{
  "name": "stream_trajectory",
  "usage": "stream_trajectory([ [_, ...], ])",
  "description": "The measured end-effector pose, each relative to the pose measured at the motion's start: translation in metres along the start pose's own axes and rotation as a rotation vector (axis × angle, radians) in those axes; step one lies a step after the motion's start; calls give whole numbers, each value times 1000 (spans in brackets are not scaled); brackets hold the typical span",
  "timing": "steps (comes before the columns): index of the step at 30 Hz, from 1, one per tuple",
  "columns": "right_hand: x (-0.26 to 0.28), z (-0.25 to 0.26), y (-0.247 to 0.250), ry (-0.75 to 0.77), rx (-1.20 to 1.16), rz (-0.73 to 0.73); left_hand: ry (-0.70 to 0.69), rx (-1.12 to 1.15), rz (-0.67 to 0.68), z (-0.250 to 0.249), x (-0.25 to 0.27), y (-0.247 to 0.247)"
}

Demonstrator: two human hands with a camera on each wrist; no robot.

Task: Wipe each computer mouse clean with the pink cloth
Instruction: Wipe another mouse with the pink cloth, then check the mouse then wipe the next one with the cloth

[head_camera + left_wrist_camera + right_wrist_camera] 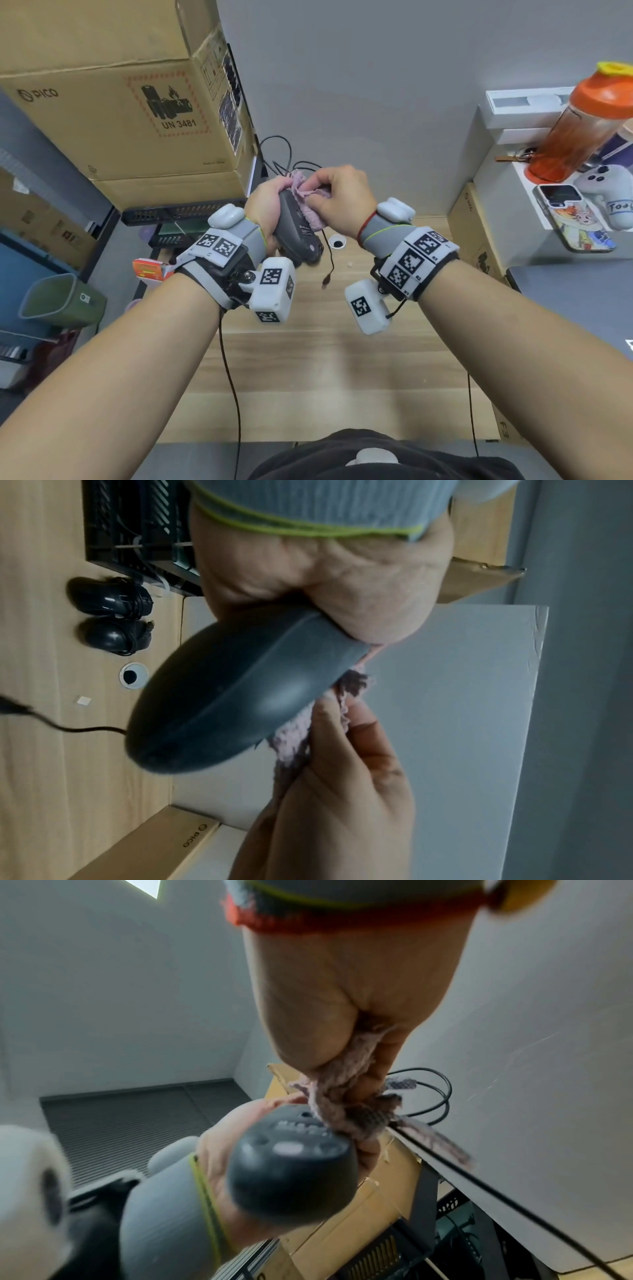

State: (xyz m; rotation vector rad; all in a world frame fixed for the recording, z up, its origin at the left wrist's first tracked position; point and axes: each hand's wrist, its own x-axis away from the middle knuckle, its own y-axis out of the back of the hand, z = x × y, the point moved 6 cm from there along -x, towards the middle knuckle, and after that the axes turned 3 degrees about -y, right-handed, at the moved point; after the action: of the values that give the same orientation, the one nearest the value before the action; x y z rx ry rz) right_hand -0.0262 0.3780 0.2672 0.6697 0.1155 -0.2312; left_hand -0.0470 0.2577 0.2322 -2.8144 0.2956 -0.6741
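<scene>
My left hand (265,205) grips a dark grey wired mouse (297,230) in the air above the wooden desk (308,359), its underside turned toward me. My right hand (337,198) pinches the bunched pink cloth (313,214) and presses it against the mouse's underside. The left wrist view shows the rounded top of this mouse (232,688), the cloth (298,737) behind it and the right hand's fingers (342,777). In the right wrist view the cloth (346,1096) lies on the label face of the mouse (291,1161). Two more black mice (109,615) sit on the desk beside a black crate.
The mouse's cable with its USB plug (327,279) hangs over the desk near a round cable hole (337,243). Stacked cardboard boxes (120,102) and a black crate (178,212) stand at left. An orange bottle (582,130), phone (575,219) and white controller sit at right.
</scene>
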Motion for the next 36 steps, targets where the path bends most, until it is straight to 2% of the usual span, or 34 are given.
stream_trajectory([
  [3, 8, 8, -7, 45, -51, 37, -3, 56, -51, -4, 1, 4],
  [6, 25, 8, -13, 135, -60, 211, -7, 6, -170, -14, -8, 26],
  [8, 29, 2, -17, 133, -39, 299, -12, -74, -179, -16, -5, 32],
  [9, 27, -1, -18, 111, -44, 292, -8, -95, -166, -14, -3, 30],
  [13, 10, 2, -14, 39, -117, 117, -25, -138, -49, -5, 12, 4],
  [15, 14, 12, -13, 91, -152, 138, -47, -115, -101, -11, 6, 8],
  [19, 36, 7, -23, 189, -100, 289, -54, -77, -263, -24, -8, 36],
  [23, 46, -56, -49, 52, 118, 456, 26, -135, -186, -23, -6, 32],
  [26, 56, -100, -58, -129, 195, 556, 31, -191, -237, -15, -10, 32],
  [28, 68, -126, -65, -251, 233, 756, 23, -272, -253, -3, -16, 34],
  [30, 83, -143, -70, -406, 263, 974, -22, -449, -209, 10, -27, 33],
  [31, 82, -147, -68, -437, 281, 979, -17, -549, -167, 18, -32, 32],
  [32, 72, -145, -64, -408, 296, 892, 22, -598, -112, 28, -33, 28],
  [36, 23, -107, -26, -139, 130, 227, 107, -796, 10, 47, -31, 13],
])
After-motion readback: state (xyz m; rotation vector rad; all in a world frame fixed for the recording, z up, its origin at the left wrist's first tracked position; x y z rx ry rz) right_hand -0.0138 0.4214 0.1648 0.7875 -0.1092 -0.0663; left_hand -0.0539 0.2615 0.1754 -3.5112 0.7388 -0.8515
